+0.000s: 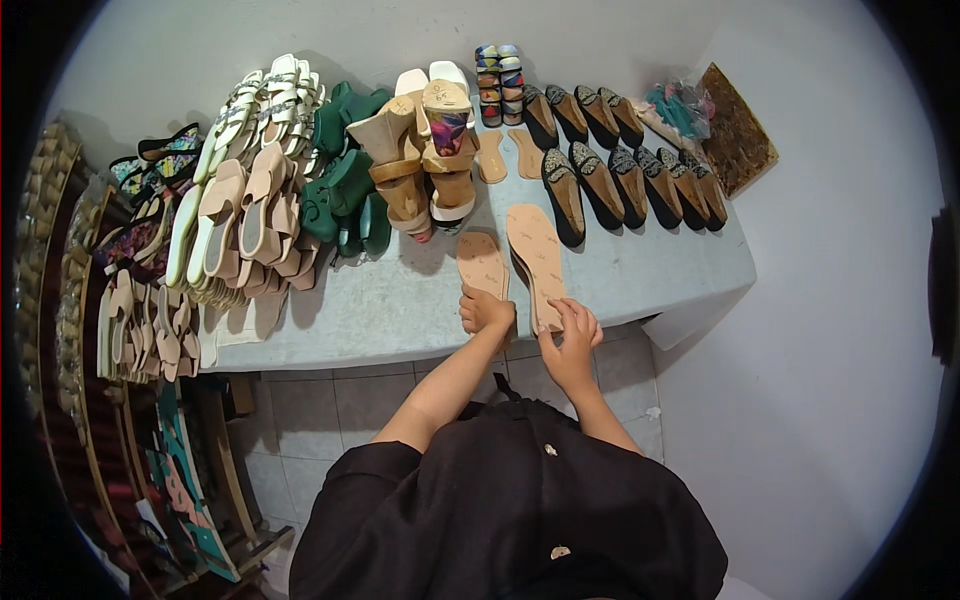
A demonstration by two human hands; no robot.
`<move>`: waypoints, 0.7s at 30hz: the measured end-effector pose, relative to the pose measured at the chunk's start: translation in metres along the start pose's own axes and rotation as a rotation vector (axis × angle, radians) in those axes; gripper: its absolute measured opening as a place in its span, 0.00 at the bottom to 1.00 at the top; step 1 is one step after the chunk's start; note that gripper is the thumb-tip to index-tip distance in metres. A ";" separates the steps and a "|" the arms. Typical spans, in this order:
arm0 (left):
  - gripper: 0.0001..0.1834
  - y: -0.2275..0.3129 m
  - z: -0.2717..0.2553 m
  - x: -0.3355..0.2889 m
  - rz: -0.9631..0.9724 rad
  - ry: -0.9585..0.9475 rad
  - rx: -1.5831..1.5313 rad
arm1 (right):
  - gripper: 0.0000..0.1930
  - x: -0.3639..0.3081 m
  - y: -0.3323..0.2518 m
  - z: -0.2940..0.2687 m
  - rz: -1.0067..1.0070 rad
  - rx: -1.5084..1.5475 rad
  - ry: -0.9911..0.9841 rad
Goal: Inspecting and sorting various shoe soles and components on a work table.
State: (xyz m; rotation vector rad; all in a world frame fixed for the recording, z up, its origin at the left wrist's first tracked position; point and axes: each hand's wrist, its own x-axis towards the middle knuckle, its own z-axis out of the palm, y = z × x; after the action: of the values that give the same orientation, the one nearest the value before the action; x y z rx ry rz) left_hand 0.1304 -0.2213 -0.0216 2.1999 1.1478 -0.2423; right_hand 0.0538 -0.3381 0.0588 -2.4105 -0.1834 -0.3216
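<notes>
Two tan flat shoe soles lie side by side near the front edge of a grey table (400, 310). My left hand (484, 310) grips the near end of the left sole (481, 262), fingers curled over it. My right hand (570, 325) holds the near end of the longer right sole (536, 255), which lies slightly angled with a darker sole edge showing under it. Both forearms reach up from my black top.
Stacks of beige, white and green sandals (260, 200) fill the table's left. Tan block-heel sandals (420, 160) stand behind the soles. Rows of black flats (620, 170) sit on the right. A shelf of shoes (110, 320) runs along the left. White wall to the right.
</notes>
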 end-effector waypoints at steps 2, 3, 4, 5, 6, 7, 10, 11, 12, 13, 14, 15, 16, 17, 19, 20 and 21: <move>0.49 -0.005 0.006 0.002 0.028 0.031 0.034 | 0.22 0.002 0.008 -0.002 0.023 0.064 -0.010; 0.50 -0.008 0.007 0.005 0.086 0.030 0.025 | 0.22 0.003 0.009 -0.003 0.019 0.069 -0.011; 0.50 -0.009 0.007 0.004 0.144 0.027 0.016 | 0.21 0.004 0.011 -0.005 0.027 0.078 -0.016; 0.50 -0.012 0.006 0.004 0.143 0.032 0.014 | 0.21 0.006 0.012 -0.006 0.036 0.088 -0.019; 0.50 -0.015 0.005 0.003 0.177 0.024 0.003 | 0.21 0.006 0.014 -0.006 0.031 0.093 -0.019; 0.49 -0.019 0.003 0.002 0.216 0.017 -0.007 | 0.21 0.007 0.016 -0.006 0.026 0.102 -0.007; 0.48 -0.052 -0.006 0.000 0.369 -0.022 -0.082 | 0.20 0.008 0.019 -0.007 0.034 0.140 0.010; 0.48 -0.065 -0.015 -0.004 0.445 -0.027 -0.094 | 0.20 0.008 0.020 -0.007 0.053 0.161 0.010; 0.48 -0.076 -0.027 -0.011 0.523 -0.033 -0.104 | 0.20 0.006 0.023 -0.004 0.052 0.170 0.018; 0.48 -0.085 -0.036 -0.018 0.531 -0.025 -0.100 | 0.19 0.005 0.025 -0.001 0.082 0.209 -0.005; 0.48 -0.093 -0.045 -0.025 0.621 0.000 -0.159 | 0.19 0.007 0.026 0.002 0.117 0.248 -0.028; 0.48 -0.094 -0.053 -0.030 0.710 0.022 -0.218 | 0.19 0.010 0.025 0.004 0.119 0.255 -0.020; 0.49 -0.091 -0.063 -0.038 0.715 0.028 -0.267 | 0.18 0.011 0.018 0.004 0.130 0.310 -0.058; 0.49 -0.084 -0.071 -0.044 0.715 0.031 -0.263 | 0.18 0.011 0.011 0.004 0.139 0.364 -0.100; 0.48 -0.064 -0.079 -0.050 0.808 0.045 -0.344 | 0.19 0.014 -0.003 0.006 0.100 0.353 -0.160; 0.48 -0.057 -0.075 -0.050 0.805 0.048 -0.346 | 0.21 0.017 -0.009 0.007 0.059 0.335 -0.219; 0.47 -0.049 -0.068 -0.049 0.816 0.062 -0.360 | 0.21 0.018 -0.012 0.010 0.056 0.333 -0.222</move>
State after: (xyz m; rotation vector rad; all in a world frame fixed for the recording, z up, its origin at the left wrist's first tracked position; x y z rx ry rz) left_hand 0.0540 -0.1919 0.0301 2.1547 0.2197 0.3545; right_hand 0.0706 -0.3215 0.0643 -2.1110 -0.2473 0.0058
